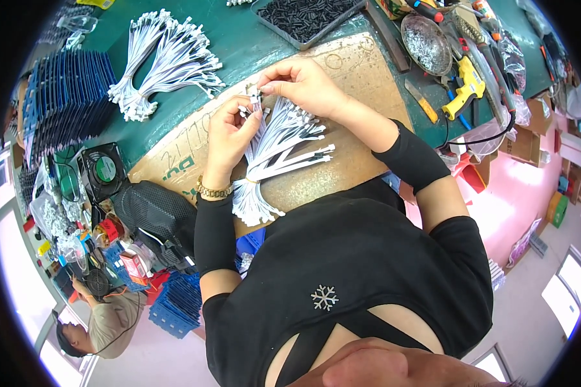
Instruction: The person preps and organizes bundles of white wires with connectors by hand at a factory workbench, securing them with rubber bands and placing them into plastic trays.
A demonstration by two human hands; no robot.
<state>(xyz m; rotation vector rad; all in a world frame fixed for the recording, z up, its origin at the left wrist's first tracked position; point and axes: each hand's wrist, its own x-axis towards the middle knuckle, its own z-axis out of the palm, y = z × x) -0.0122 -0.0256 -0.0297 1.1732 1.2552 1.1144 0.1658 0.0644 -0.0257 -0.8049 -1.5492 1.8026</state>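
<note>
Cables, flat, white [272, 151], near table's [235, 35] front edge: likely light, floppy; my left grip [231, 129], right grip [301, 86] pinch cable end [254, 99], best hold.

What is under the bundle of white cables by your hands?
Brown cardboard shows around the cables, and it lies on the green table. The patch directly beneath the cables is covered, so anything tucked there cannot be seen.

Brightly lit, glaring windows [569, 284], fisheye-bent edges
</note>
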